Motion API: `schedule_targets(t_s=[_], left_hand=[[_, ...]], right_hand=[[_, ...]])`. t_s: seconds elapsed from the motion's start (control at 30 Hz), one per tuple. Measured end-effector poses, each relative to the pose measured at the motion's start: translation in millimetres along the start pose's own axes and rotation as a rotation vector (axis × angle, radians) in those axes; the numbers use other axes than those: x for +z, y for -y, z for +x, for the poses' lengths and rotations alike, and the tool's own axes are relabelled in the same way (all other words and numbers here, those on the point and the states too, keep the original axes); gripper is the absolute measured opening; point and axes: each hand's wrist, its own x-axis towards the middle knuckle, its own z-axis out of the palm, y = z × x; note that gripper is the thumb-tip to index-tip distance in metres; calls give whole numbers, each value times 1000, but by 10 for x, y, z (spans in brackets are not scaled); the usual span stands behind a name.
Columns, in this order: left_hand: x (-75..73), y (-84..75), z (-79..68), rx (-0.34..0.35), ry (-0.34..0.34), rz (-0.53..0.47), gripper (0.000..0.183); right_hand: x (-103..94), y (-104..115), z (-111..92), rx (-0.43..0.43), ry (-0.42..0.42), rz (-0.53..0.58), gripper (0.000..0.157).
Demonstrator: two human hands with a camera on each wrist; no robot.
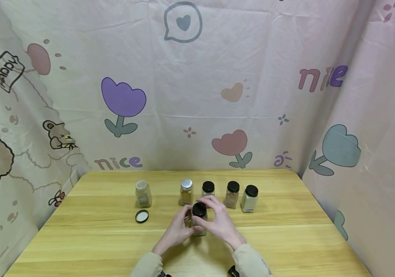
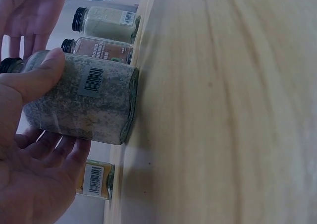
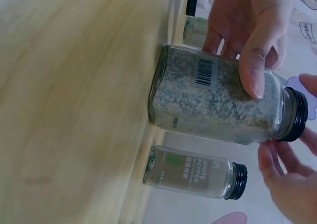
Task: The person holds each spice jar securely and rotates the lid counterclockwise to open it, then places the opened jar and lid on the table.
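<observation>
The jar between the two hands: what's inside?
Speckled pale-and-dark grains show through the clear jar. The barcode label and left grip hide some, and the black lid blocks any view in from above.

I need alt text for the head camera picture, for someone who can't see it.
A person's left hand holds a glass jar at a wooden table, the right hand curved around its black lid. Five other jars stand behind, and a loose lid lies by the leftmost jar. Patterned fabric hangs at the back.
</observation>
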Motion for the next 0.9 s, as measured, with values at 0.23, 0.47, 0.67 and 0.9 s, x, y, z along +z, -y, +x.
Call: schedule_targets(t_s=[0.23,0.47,0.67,0.9], left_hand=[[-3,-8,-5,3,13,-20,56],[-7,-3,-1,6,12,-7,56],[-12,2,-11,17,18,6,57],[-6,-4,-10,7,16,-15,57]], right_hand=[[52,3,16,5,-82,-29,54],[49,14,13,-41,-105,-20,42],[25,10,-2,-57,-40,5,41],[35,28,6,-10,-47,-30,51]])
